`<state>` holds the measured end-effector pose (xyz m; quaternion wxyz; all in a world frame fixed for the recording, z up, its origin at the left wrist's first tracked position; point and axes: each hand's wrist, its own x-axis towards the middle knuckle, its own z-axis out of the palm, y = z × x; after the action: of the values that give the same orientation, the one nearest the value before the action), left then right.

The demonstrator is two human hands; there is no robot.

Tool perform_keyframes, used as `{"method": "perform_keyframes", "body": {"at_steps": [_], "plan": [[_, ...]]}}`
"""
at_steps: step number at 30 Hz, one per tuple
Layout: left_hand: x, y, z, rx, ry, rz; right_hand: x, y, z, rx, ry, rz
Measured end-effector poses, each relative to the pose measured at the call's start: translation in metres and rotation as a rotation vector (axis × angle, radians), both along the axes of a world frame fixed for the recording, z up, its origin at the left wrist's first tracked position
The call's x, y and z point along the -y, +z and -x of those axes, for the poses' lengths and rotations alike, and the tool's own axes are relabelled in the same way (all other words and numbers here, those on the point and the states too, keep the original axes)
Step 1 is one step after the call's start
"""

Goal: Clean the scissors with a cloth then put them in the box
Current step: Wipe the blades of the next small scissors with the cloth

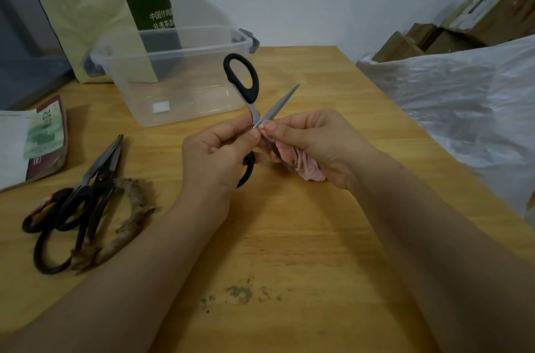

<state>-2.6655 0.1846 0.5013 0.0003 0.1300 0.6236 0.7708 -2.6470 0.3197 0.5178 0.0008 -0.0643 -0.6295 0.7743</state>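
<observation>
Over the wooden counter (289,237) we held the black-handled scissors (241,78) spread wide open, well clear of the surface. Our left hand (215,156) was curled round the lower handle loop near the pivot, so the other loop stood up above our fingers and one bare blade pointed up and to the right. Our right hand (312,141) pinched a pink cloth (307,167) against the base of that blade, with the rest of the cloth bunched in the palm. Just behind the scissors stood the clear plastic box (202,98) with grey latches, lid off; we saw nothing lying in it. To our left lay a heap of old dark scissors (86,193), one with a frayed wrapping on its handle. Dark smudges (240,293) marked the wood near us, and a white plastic bag (463,98) lay along the right edge
</observation>
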Motion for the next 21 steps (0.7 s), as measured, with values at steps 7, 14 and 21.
{"method": "perform_keyframes", "body": {"at_steps": [7,14,21], "plan": [[-0.001,0.002,-0.001,0.112,0.006,-0.062,0.001,-0.003,0.002,-0.031,-0.014,-0.13],[0.001,0.005,0.001,0.193,0.058,-0.1,-0.007,0.003,-0.004,-0.009,0.077,-0.14],[-0.002,0.006,-0.003,0.168,0.03,-0.074,0.0,-0.004,0.002,-0.046,-0.063,-0.146]]}}
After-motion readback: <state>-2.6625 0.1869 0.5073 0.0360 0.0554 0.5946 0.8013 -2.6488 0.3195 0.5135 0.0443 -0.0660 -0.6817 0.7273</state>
